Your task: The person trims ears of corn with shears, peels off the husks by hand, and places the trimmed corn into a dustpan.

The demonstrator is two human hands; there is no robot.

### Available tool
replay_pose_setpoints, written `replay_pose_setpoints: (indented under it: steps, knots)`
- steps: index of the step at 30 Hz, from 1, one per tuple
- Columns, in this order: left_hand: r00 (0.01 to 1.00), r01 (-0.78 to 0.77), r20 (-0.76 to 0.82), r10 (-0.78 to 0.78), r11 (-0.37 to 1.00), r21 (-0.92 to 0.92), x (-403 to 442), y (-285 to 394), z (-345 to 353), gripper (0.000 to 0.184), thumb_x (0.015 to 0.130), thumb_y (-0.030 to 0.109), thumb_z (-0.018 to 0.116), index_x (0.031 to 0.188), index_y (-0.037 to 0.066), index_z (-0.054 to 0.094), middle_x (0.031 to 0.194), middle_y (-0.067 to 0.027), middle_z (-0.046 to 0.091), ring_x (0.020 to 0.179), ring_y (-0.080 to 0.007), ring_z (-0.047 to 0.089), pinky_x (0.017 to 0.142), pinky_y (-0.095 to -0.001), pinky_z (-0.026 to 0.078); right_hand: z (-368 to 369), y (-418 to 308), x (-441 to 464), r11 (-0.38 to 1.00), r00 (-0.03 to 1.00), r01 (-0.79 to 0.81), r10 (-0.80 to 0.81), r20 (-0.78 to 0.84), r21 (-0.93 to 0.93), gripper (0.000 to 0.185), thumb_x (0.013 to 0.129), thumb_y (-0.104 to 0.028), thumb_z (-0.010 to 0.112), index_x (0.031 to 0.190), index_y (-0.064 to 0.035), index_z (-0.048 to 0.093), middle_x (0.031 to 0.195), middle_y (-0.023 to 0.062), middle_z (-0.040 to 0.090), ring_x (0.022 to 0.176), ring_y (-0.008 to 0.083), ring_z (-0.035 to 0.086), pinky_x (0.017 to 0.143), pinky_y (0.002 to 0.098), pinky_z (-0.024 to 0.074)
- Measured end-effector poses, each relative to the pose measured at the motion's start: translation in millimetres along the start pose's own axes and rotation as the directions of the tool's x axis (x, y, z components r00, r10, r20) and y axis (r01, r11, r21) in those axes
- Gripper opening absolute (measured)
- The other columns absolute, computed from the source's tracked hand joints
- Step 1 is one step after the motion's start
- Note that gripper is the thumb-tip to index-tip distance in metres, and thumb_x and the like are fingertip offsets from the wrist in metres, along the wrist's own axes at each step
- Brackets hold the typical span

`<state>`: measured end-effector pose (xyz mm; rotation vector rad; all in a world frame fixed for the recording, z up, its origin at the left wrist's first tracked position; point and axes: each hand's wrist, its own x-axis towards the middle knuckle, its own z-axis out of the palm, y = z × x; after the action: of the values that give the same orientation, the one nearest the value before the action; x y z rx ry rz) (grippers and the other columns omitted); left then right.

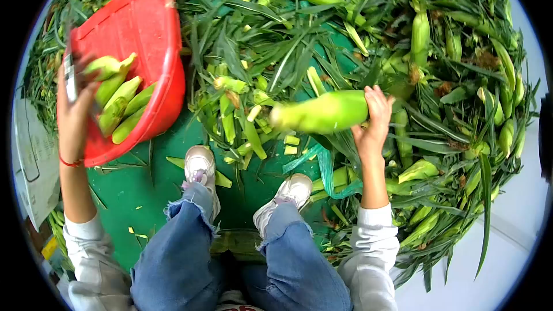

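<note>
An ear of corn (328, 112) in its green husk is in my right hand (374, 118), which grips it at its right end. It lies nearly level, its blurred other end pointing left over cut leaves and stalk pieces. My left hand (78, 116) is at the left edge of the red scoop-shaped basket (174, 63), smeared by motion. Its fingers are closed around a knife (70, 78) with a narrow metal blade, partly blurred. Several husked-in ears of corn (118, 95) lie inside the basket, right beside my left hand.
A large heap of unpicked corn and leaves (443, 92) surrounds the right side and back. Chopped stalk ends (291, 144) lie on the green floor (150, 196) between my shoes. A teal plastic strip (327, 175) curls near my right foot. A whitish sheet (37, 161) stands at left.
</note>
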<state>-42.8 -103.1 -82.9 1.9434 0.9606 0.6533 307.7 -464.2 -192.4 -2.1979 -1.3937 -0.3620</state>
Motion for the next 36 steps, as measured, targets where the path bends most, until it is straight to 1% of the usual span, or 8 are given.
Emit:
replay_pose_setpoints:
  steps: [6, 8, 10, 13, 16, 18, 22, 36]
  knots:
    - [0.446, 0.660, 0.895, 0.005, 0.674, -0.333, -42, 45, 141, 0.069, 0.069, 0.015, 0.076, 0.127, 0.005, 0.039, 0.123, -0.0076, 0.050, 0.111, -0.0176, 0.049, 0.092, -0.0309, 0.040, -11, -73, 60, 0.874, 0.834, 0.442, -0.483, -0.268, -0.200, 0.036, 0.074, -0.014, 0.070, 0.102, -0.0290, 0.053, 0.119, -0.0023, 0.056, 0.117, 0.0260, 0.049, 0.111, 0.0506, 0.0202]
    - [0.462, 0.820, 0.886, -0.043, 0.400, -0.409, -66, 60, 168, 0.071, 0.074, 0.000, 0.069, 0.135, 0.005, 0.033, 0.118, -0.0021, 0.049, 0.113, -0.0130, 0.045, 0.098, -0.0296, 0.035, -9, -79, 44, 0.962, 0.936, 0.217, -0.253, -0.246, -0.165, 0.038, 0.077, -0.009, 0.067, 0.109, -0.0252, 0.055, 0.124, 0.0039, 0.053, 0.122, 0.0291, 0.045, 0.111, 0.0487, 0.0194]
    - [0.551, 0.595, 0.831, -0.078, 0.735, -0.326, -69, 46, 177, 0.064, 0.072, 0.008, 0.074, 0.126, 0.004, 0.039, 0.108, -0.0044, 0.051, 0.101, -0.0142, 0.049, 0.088, -0.0294, 0.041, -12, -94, 13, 0.969, 0.949, -0.213, 0.235, -0.212, 0.125, 0.042, 0.081, -0.006, 0.063, 0.120, -0.0112, 0.050, 0.131, 0.0122, 0.045, 0.125, 0.0328, 0.040, 0.110, 0.0451, 0.0213]
    - [0.586, 0.172, 0.810, 0.008, 0.976, -0.135, -60, 39, 186, 0.060, 0.071, 0.016, 0.076, 0.117, 0.003, 0.041, 0.093, -0.0109, 0.053, 0.084, -0.0179, 0.052, 0.076, -0.0320, 0.044, 4, -130, -22, -0.308, 0.536, -0.262, 0.741, 0.404, 0.915, 0.044, 0.087, -0.015, 0.060, 0.125, -0.0024, 0.042, 0.124, 0.0140, 0.048, 0.118, 0.0286, 0.046, 0.102, 0.0404, 0.0358]
    - [0.675, -0.181, 0.711, 0.196, 0.979, -0.098, -66, 43, 198, 0.060, 0.071, 0.013, 0.071, 0.120, 0.002, 0.039, 0.099, -0.0175, 0.054, 0.091, -0.0331, 0.055, 0.077, -0.0352, 0.044, 6, -123, -4, -0.474, 0.442, -0.273, 0.711, 0.547, 0.837, 0.044, 0.087, -0.021, 0.060, 0.123, -0.0013, 0.043, 0.119, 0.0132, 0.051, 0.111, 0.0260, 0.050, 0.097, 0.0392, 0.0420]
    - [0.800, -0.353, 0.543, 0.256, 0.932, 0.079, -73, 46, 194, 0.056, 0.071, 0.008, 0.065, 0.121, 0.002, 0.039, 0.103, -0.0148, 0.053, 0.098, -0.0297, 0.052, 0.086, -0.0354, 0.041, 4, -108, 2, -0.328, 0.387, -0.182, 0.843, 0.374, 0.927, 0.045, 0.087, -0.023, 0.061, 0.122, -0.0007, 0.044, 0.117, 0.0125, 0.052, 0.109, 0.0257, 0.051, 0.096, 0.0403, 0.0427]
    - [0.284, 0.866, 0.944, -0.168, 0.468, -0.177, -105, 41, 180, 0.067, 0.072, 0.004, 0.056, 0.134, 0.005, 0.031, 0.105, -0.0060, 0.052, 0.102, -0.0168, 0.050, 0.083, -0.0284, 0.041, -7, -99, 7, -0.131, 0.325, -0.068, 0.934, 0.147, 0.989, 0.048, 0.086, -0.025, 0.061, 0.121, 0.0012, 0.044, 0.116, 0.0124, 0.052, 0.110, 0.0254, 0.051, 0.098, 0.0422, 0.0420]
    - [0.268, 0.918, 0.937, -0.225, 0.355, -0.177, -131, 37, 200, 0.042, 0.079, 0.003, 0.052, 0.119, 0.001, 0.041, 0.089, -0.0071, 0.053, 0.065, -0.0177, 0.059, 0.056, -0.0290, 0.047, 22, -100, -12, -0.215, 0.406, -0.087, 0.884, 0.232, 0.973, 0.047, 0.084, -0.034, 0.060, 0.116, -0.0014, 0.048, 0.112, 0.0103, 0.054, 0.109, 0.0242, 0.051, 0.099, 0.0414, 0.0395]
